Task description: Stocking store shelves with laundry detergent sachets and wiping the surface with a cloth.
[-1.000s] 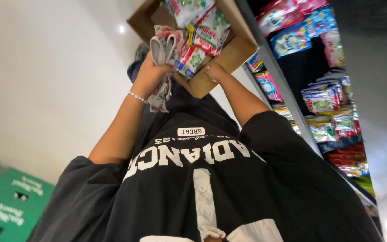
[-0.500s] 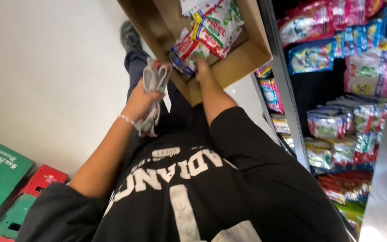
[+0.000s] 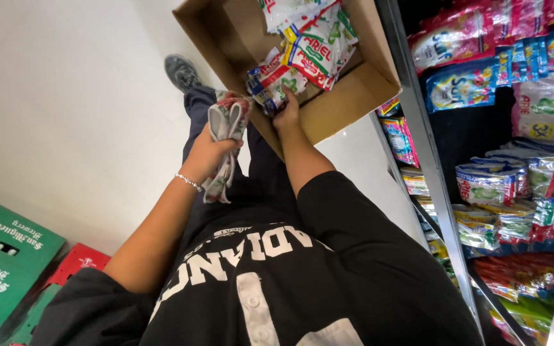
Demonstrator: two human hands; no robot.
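Note:
An open brown cardboard box (image 3: 354,96) sits ahead of me, holding several white, red and green sachet packs (image 3: 312,48). My right hand (image 3: 286,109) reaches over the box's near wall and grips a strip of those sachets (image 3: 267,83). My left hand (image 3: 209,150), with a thin bracelet at the wrist, is closed around a folded bundle of grey and white sachet strips (image 3: 226,138) that hangs down beside the box.
A metal shelf rack (image 3: 431,179) stands on the right, packed with colourful detergent pouches (image 3: 514,77). Green crates (image 3: 1,263) and a red crate (image 3: 78,263) sit at the lower left on the pale floor. My shoe (image 3: 181,70) shows by the box.
The view has tilted and the box now sits higher and closer. My right hand has moved from the box's edge onto the sachets inside. The left hand keeps its bundle.

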